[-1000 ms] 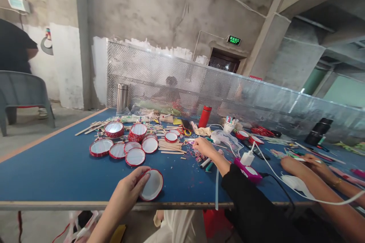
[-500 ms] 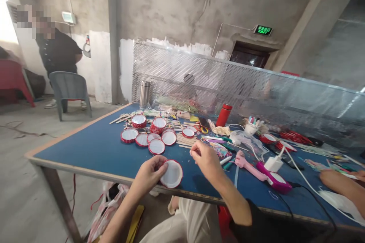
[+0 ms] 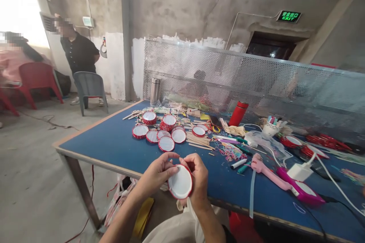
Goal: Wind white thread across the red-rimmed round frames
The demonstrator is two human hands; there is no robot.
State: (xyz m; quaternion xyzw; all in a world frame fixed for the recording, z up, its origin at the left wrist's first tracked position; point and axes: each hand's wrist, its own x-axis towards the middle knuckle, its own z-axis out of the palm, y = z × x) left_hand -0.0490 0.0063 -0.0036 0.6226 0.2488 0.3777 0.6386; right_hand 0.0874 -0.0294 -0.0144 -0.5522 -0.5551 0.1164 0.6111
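A small round drum (image 3: 180,183) with a white face and a red rim is held between both hands, just in front of the table edge. My left hand (image 3: 160,171) is closed on its upper left rim, the thumb lying over the white face. On the other side my right hand (image 3: 199,176) is closed around the right edge, its fingertips pinched at the top of the rim. The fingers behind the drum are hidden. Beyond my hands, several similar red-rimmed drums (image 3: 166,144) lie on the blue table, some of them stacked.
Wooden sticks (image 3: 199,141), colourful bands (image 3: 231,152) and a marker (image 3: 238,164) litter the blue table (image 3: 108,147). A pink glue gun (image 3: 270,172), a white charger (image 3: 300,169), a red bottle (image 3: 238,114) and a steel flask (image 3: 155,90) stand around. Behind is a perforated metal screen (image 3: 222,72).
My right hand has moved left and down and now grips the drum. The drum has shifted slightly right in my left hand. The view has turned left.
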